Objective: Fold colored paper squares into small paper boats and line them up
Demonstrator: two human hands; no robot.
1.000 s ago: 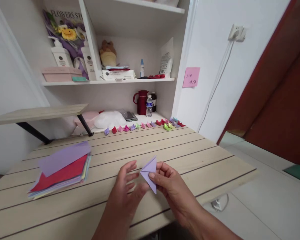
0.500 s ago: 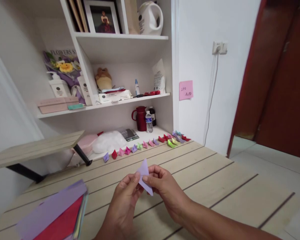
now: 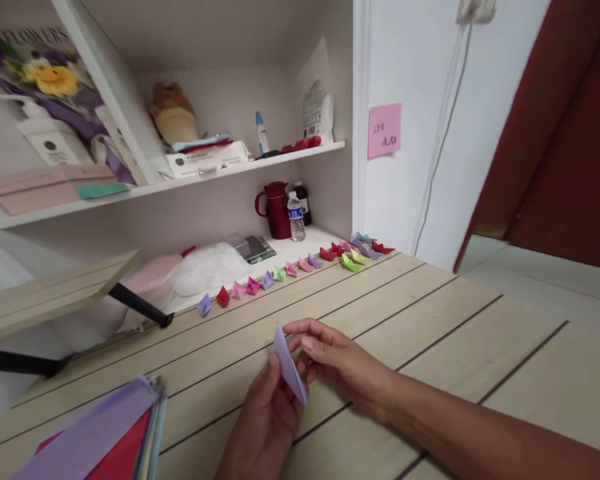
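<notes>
A folded piece of light purple paper (image 3: 289, 367) stands nearly edge-on above the tabletop, its point upward. My left hand (image 3: 270, 413) pinches it along the lower left side, thumb in front. Close by on the right is my right hand (image 3: 340, 357), its fingers loosely curved and apart; whether the fingertips touch the paper's edge I cannot tell. Several small folded paper boats (image 3: 253, 286) in many colours line the far side of the table. At the lower left lies a stack of coloured paper (image 3: 123, 443), with purple and red sheets on top.
The slatted wooden table (image 3: 460, 360) meets a white shelf unit (image 3: 190, 187). A dark red jug (image 3: 278, 212) and a water bottle (image 3: 296, 219) stand in its lowest compartment. A small raised wooden stand (image 3: 55, 287) with black legs is at the left.
The purple paper has turned from showing its broad face to nearly edge-on. My right thumb has come off it, and those fingers have loosened. The camera view has tilted down and come closer.
</notes>
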